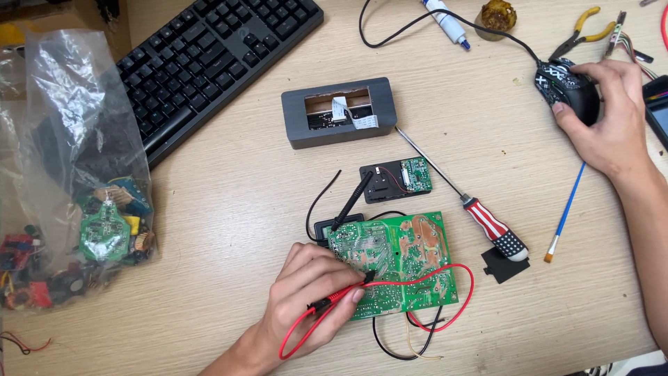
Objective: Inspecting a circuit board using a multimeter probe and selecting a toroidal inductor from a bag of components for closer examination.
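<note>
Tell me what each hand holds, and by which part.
Left hand pinches the red probe along its shaft, tip on the green circuit board. Right hand rests over the black mouse.

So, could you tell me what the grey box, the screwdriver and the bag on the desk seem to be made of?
The grey box looks like matte moulded plastic, judging by its even dull surface and rounded corners. The screwdriver has a thin shiny shaft, probably steel, and a glossy striped handle, likely plastic. The bag is thin clear plastic film: it wrinkles, glares, and shows circuit boards through it.
</note>
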